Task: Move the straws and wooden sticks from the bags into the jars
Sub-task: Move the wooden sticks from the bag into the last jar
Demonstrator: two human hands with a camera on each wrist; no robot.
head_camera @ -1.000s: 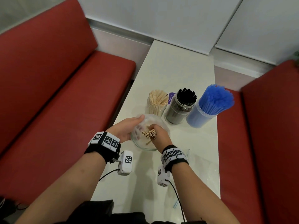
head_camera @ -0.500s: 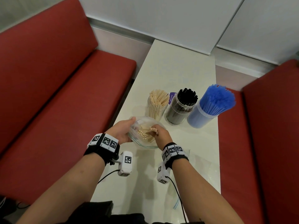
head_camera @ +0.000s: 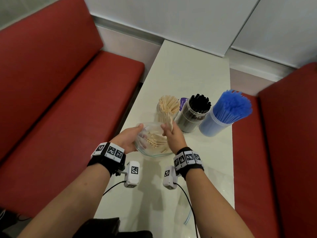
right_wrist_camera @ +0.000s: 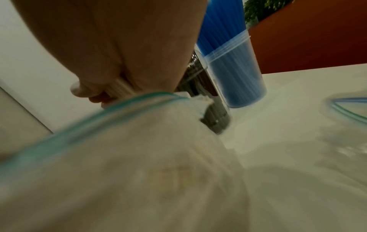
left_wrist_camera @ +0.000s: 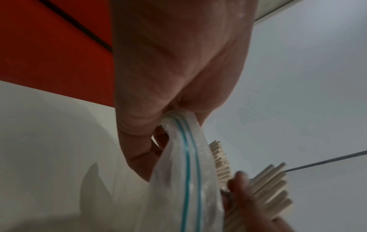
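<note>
On the long white table [head_camera: 188, 79], three jars stand at your twelve to two o'clock: a clear jar of blue plastic straws [head_camera: 221, 117], a clear jar of black straws [head_camera: 192, 117] and a clear jar of beige paper straws [head_camera: 167, 109]. Just before them, your left hand [head_camera: 127, 140] pinches the rim of the clear zip-top plastic bag [head_camera: 154, 141]. At its one o'clock, your right hand [head_camera: 173, 134] grips a bundle of beige straws [left_wrist_camera: 270, 183], fingers curled round it.

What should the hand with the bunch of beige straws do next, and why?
Probably carry them up and drop them into the jar of beige straws. The right hand grips a bunch of beige straws just above the zip bag, which the left hand holds open, and that jar stands right behind.
</note>
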